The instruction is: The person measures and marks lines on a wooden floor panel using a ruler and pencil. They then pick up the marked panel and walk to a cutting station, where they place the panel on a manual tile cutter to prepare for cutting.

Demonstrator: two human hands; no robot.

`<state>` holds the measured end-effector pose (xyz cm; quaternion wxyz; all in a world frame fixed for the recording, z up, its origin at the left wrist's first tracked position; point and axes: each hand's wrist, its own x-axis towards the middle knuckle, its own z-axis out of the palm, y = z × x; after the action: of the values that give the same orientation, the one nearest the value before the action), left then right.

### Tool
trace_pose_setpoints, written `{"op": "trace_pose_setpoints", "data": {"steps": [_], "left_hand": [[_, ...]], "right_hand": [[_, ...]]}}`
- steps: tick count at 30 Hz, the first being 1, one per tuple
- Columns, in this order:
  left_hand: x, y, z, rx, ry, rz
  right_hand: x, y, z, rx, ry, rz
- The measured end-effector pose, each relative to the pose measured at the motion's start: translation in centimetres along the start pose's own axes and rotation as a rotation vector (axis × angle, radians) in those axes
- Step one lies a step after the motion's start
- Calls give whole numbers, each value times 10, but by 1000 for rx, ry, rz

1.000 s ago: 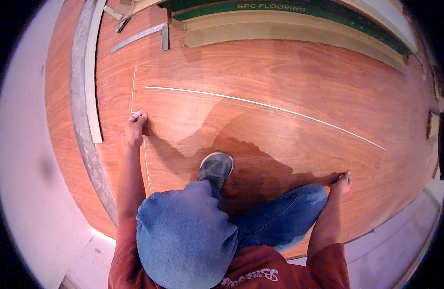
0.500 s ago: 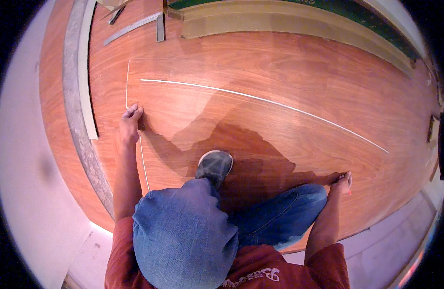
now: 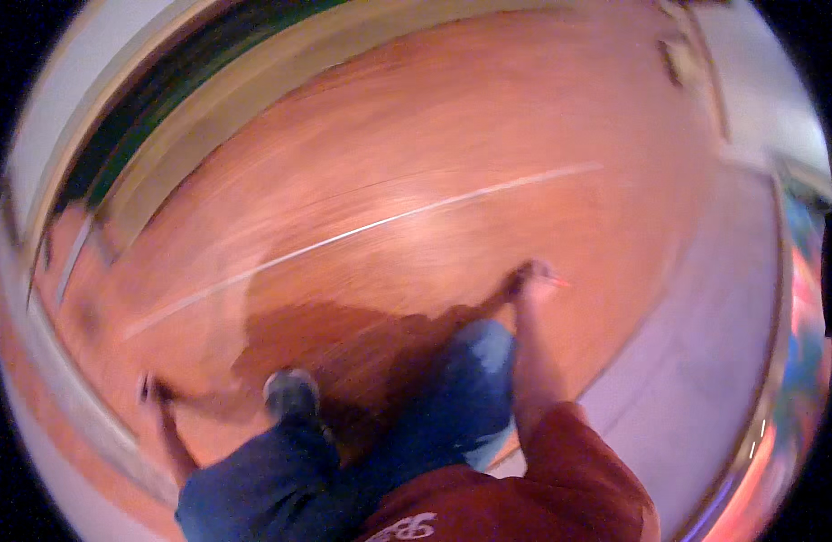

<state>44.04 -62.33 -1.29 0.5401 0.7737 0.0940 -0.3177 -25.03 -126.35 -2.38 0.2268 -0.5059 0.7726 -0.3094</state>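
Your two hands are well apart at the wood-grain flooring plank, which lies flat in front of you, just on your side of a long white line. Your left hand is low at the plank's left end; your right hand is near its right end, with a small red spot beside it. Motion blur is heavy, so I can't tell whether either hand grips the plank or only touches it. Your dark shoe rests between them, and a green-and-tan carton lies beyond, upper left.
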Motion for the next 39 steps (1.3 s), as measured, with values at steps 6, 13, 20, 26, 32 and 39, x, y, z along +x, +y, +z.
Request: {"op": "trace_pose_setpoints", "data": {"steps": [6,13,20,26,32,39], "left_hand": [[19,-15,-86,187,-169,-145],[49,-5,-15,264,-2,-123],[78,10,18,293,-3,-112],[80,14,34,287,-5,-107],[79,10,34,279,12,-96],[67,-1,19,262,37,-81]], "right_hand": [[-47,-49,33,329,119,281],[-60,-87,38,396,110,429],[-60,-89,37,418,123,443],[-59,-94,34,415,81,452],[-62,-92,34,484,102,441],[-57,-83,34,473,132,434]]}}
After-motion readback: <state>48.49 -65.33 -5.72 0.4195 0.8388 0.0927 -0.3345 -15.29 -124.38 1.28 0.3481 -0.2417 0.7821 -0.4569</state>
